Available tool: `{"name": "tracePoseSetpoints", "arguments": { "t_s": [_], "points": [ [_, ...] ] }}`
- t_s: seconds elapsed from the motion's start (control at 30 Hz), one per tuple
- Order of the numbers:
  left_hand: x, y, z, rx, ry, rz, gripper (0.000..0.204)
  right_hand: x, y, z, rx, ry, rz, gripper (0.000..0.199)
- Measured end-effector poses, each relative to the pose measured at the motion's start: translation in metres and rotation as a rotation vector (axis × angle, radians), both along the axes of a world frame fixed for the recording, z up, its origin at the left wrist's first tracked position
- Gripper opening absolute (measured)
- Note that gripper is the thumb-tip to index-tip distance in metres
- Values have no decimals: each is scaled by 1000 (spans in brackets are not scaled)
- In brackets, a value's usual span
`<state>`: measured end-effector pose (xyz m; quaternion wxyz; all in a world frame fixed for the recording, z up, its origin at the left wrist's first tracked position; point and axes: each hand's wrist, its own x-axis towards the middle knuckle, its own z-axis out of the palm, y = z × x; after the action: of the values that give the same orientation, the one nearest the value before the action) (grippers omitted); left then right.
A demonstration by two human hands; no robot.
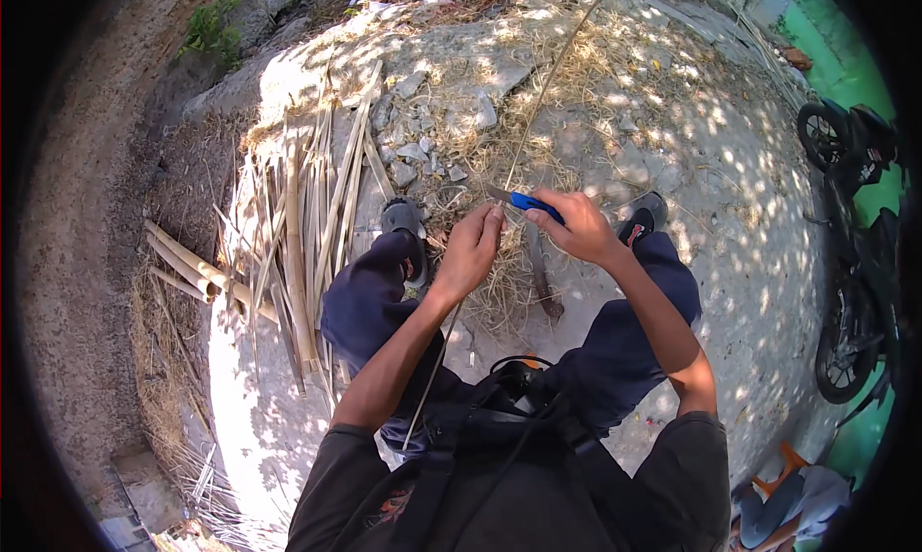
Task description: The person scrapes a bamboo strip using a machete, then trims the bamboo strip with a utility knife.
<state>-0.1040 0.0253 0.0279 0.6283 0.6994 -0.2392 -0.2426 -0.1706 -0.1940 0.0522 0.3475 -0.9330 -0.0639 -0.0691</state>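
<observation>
A long thin bamboo strip (548, 84) runs from the ground far ahead, between my feet, back past my left forearm to my lap. My left hand (469, 252) is closed round it, thumb and fingers pinched near the middle. My right hand (582, 229) grips a blue utility knife (531, 204), its blade pointing left and lying against or just over the strip, right in front of my left fingertips. On the ground below the knife lies a machete-like tool (544, 293) with a brown handle. Pale shavings (499, 288) are scattered round it.
A heap of split bamboo slats (327, 182) lies to the left, with thicker bamboo poles (187, 256) beside it. Broken stones (413, 154) sit ahead of my left shoe. At the right are a motorcycle (850, 293) and, lower down, another person (802, 504).
</observation>
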Motion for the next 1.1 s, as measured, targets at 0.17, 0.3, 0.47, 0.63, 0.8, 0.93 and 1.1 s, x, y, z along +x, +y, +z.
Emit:
{"name": "tracePoseSetpoints", "arguments": {
  "t_s": [0.17,0.3,0.47,0.63,0.8,0.93,1.1],
  "points": [
    [-3,-1,-8,68,-51,51,32,-4,2,-16,125,-32,-77,31],
    [-4,1,-2,99,16,30,31,-5,5,-18,94,-47,-96,32],
    [-5,6,-9,139,74,10,31,-2,-4,-27,49,-68,-196,35],
    [-5,10,-11,256,-82,7,37,1,-20,-41,49,-20,-260,38],
    [-9,16,-8,318,-132,-6,35,0,-20,-46,40,-28,-290,36],
    [-7,22,-10,229,-45,0,36,-7,-5,-44,102,-101,-155,31],
    [-3,19,-18,116,183,-40,37,-15,13,-50,233,-90,-82,33]
  ]
}}
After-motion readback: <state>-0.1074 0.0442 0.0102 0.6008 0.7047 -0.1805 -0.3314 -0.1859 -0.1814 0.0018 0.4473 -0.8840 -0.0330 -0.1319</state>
